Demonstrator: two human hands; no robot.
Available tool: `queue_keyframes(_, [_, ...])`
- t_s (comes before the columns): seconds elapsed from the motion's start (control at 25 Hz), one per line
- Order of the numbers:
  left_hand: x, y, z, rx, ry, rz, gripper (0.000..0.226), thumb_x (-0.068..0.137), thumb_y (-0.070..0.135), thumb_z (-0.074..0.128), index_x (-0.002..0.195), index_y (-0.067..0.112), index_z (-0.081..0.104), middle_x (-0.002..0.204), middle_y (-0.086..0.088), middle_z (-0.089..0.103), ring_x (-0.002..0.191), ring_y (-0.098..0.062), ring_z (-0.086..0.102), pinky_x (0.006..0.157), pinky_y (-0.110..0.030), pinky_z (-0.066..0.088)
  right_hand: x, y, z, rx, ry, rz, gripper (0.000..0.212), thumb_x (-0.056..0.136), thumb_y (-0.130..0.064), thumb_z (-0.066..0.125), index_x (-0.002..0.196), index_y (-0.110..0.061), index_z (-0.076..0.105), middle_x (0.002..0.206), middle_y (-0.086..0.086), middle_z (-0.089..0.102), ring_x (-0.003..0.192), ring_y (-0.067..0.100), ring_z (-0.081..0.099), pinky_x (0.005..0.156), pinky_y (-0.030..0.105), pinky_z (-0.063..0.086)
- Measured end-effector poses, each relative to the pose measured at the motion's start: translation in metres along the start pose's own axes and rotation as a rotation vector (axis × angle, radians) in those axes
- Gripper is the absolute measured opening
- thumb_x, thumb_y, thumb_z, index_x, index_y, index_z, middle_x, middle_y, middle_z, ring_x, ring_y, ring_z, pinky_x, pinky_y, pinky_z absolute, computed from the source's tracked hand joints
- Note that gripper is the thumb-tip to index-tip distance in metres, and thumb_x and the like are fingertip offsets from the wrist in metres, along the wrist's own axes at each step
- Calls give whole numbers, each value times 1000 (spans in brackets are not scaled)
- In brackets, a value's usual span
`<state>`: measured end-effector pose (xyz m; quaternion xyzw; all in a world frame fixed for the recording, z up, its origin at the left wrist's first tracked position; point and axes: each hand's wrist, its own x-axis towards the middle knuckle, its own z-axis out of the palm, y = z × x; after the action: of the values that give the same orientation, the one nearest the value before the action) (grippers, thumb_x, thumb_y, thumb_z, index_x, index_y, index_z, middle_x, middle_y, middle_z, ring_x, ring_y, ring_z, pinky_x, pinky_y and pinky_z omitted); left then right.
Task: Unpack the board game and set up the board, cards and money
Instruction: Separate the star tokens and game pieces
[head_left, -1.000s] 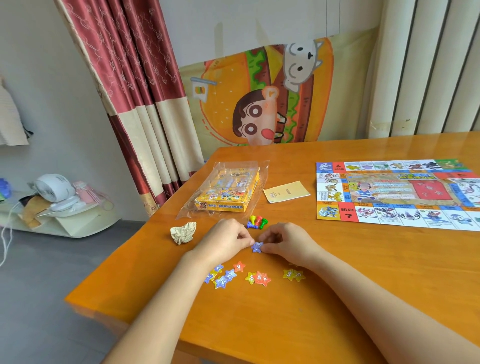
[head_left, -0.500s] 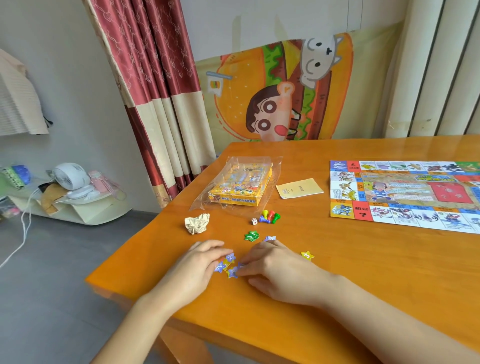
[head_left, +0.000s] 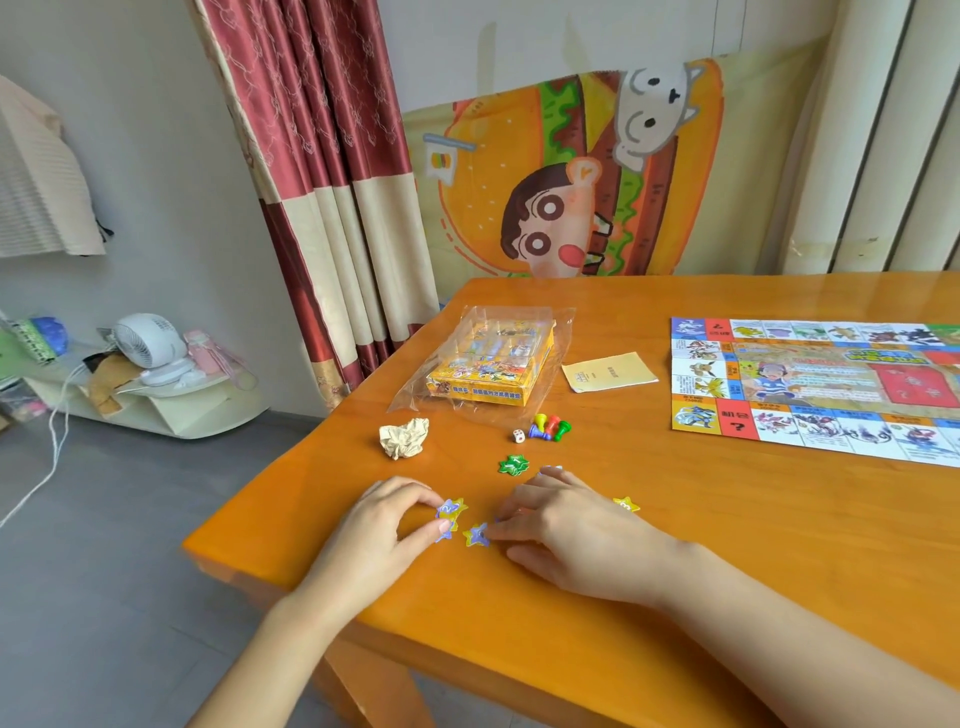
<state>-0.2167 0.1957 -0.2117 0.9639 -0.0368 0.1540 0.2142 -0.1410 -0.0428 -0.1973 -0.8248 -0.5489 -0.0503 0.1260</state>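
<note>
The game board (head_left: 810, 384) lies unfolded at the table's right. A yellow card box (head_left: 488, 371) sits inside a clear plastic bag. Near it are a yellow booklet (head_left: 608, 371), coloured pawns (head_left: 550, 427) and a white die (head_left: 518, 436). Small star tokens lie near the front edge. My left hand (head_left: 379, 525) pinches a blue and yellow star token (head_left: 450, 510) between thumb and forefinger. My right hand (head_left: 566, 525) rests flat on the table, fingertips touching another blue star (head_left: 477, 535) and hiding more. Green stars (head_left: 514, 464) and a yellow star (head_left: 626, 504) lie loose.
A crumpled paper ball (head_left: 405, 437) sits left of the pawns. The table's left corner (head_left: 208, 551) is close to my left hand. Beyond it stand a red and cream curtain (head_left: 332, 208) and a low shelf with a small white fan (head_left: 148, 343).
The view has swung left and down. Both hands dropped from holding one blue star together to the table, where they gather the scattered star tokens toward the front edge.
</note>
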Motion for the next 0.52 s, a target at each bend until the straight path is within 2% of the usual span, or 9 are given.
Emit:
queue_keyframes(0.16, [2,-4,-3,-62,37,-37,11,85,29,68,94,35,66,102,26,57,102,3,55,87,-12,42,1,3,2,39,0,27,35,97,-33,48,129,-25,59,129,-1,56,125,18,47,116,35,17])
queue_keyframes(0.28, [1,-7,-2,-92,45,-70,15,86,26,67,100,30,70,105,22,60,102,4,56,85,-6,40,7,-3,5,49,12,48,39,97,-36,48,132,-22,56,134,0,53,127,19,44,117,34,21])
queue_keyframes(0.36, [0,-7,0,-99,55,-71,15,86,25,66,101,29,70,105,22,60,102,5,56,84,-3,39,16,-8,6,58,6,43,44,97,-38,47,137,-20,50,140,2,49,130,20,41,116,36,23])
queue_keyframes(0.52, [-1,-7,1,-109,73,-65,15,87,25,66,101,30,70,104,25,58,102,7,54,86,-4,38,33,-17,12,35,-90,22,51,100,-41,39,148,-23,33,152,4,35,142,20,27,119,40,12])
